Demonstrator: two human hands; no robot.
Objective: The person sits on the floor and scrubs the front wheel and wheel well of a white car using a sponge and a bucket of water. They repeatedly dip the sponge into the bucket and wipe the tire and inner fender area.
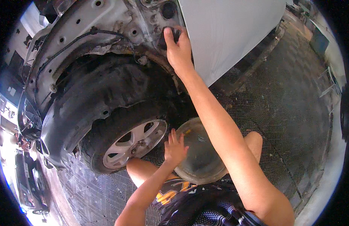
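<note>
My right hand (179, 52) reaches up to the bare car body beside the front edge of a white door (227, 34). Its thumb and fingers close round a small dark thing (176, 35) pressed to the metal; the kind cannot be told. Lower down, my left hand (175, 147) has its fingers spread at the left rim of a round basin (191, 177). Murky liquid seems to fill the basin, and a small yellow bit shows near its far edge. The exposed inner fender (118, 22) has bolt holes and a black cable (106, 33) along it.
Left of the basin stands a wheel (138, 141) with silver spokes, under a black wheel-arch liner (95, 88). My knees flank the basin. Dark patterned floor tiles (280, 113) spread to the right. Another dark car (29, 180) is at far left.
</note>
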